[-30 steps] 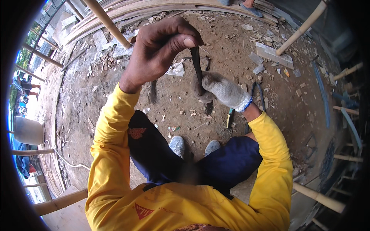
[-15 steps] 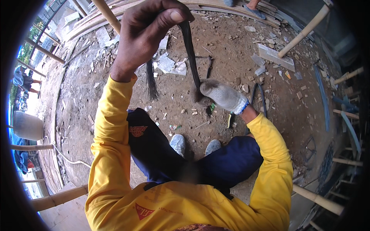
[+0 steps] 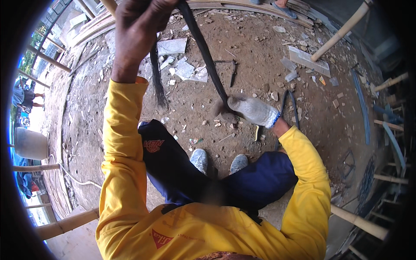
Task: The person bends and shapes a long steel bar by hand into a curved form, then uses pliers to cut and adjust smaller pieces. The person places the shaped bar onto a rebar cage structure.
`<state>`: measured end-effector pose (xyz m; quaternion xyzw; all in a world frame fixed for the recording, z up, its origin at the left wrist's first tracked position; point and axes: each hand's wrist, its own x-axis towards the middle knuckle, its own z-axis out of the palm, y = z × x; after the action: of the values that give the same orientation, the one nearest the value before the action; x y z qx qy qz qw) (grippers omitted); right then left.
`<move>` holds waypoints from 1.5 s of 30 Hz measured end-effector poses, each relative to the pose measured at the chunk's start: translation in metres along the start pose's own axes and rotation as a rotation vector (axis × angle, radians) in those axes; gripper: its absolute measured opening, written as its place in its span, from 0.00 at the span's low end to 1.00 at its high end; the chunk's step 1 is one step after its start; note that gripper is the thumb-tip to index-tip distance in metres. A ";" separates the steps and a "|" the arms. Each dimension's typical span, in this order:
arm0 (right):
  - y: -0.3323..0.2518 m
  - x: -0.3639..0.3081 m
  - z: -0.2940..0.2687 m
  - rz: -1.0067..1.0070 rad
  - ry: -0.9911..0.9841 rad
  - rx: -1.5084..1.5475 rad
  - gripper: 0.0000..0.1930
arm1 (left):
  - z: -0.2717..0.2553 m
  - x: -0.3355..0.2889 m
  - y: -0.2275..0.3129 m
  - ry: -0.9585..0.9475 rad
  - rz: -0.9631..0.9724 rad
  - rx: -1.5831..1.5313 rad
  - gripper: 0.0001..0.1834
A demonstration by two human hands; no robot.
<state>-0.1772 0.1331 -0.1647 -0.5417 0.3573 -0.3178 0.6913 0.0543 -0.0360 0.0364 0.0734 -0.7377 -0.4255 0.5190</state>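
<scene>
A long bundle of thin black wires (image 3: pixel 203 50) is stretched on a slant between my two hands. My bare left hand (image 3: pixel 141 32), high at the upper edge, is closed round its upper part; the fingertips are partly cut off by the frame. The frayed tail (image 3: pixel 157 80) of the bundle hangs down below that hand. Lower and to the right, my right hand (image 3: pixel 251 109), in a white knitted glove with a blue cuff, is closed on the bundle's lower part. Its fingers are smeared by motion.
Stone chips and broken tile pieces (image 3: pixel 190 71) litter the dirt ground. A dark thin tool (image 3: pixel 233 73), a yellow-and-black object (image 3: pixel 258 133) and a bent black bar (image 3: pixel 289 102) lie near my right hand. Bamboo poles (image 3: pixel 342 32) stand around. Another person's foot (image 3: pixel 284 11) shows at the far edge.
My left hand has moved up and to the left, drawing a longer stretch of the wire bundle between the hands. My gloved right hand stays nearly in place.
</scene>
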 end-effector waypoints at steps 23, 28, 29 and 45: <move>0.030 0.007 0.000 0.164 -0.006 -0.185 0.29 | -0.030 -0.004 0.013 0.186 -0.012 0.098 0.16; 0.035 0.004 -0.013 0.094 0.017 -0.110 0.29 | -0.037 -0.004 -0.002 0.210 -0.119 0.185 0.20; 0.032 0.001 -0.020 0.025 -0.008 -0.085 0.29 | -0.036 -0.005 -0.003 0.210 -0.130 0.149 0.19; -0.004 -0.067 -0.159 0.235 0.816 -0.996 0.36 | 0.008 -0.018 -0.007 0.188 -0.016 0.249 0.19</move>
<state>-0.3472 0.1047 -0.1755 -0.5902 0.7523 -0.2168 0.1968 0.0538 -0.0258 0.0178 0.1826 -0.7323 -0.3264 0.5690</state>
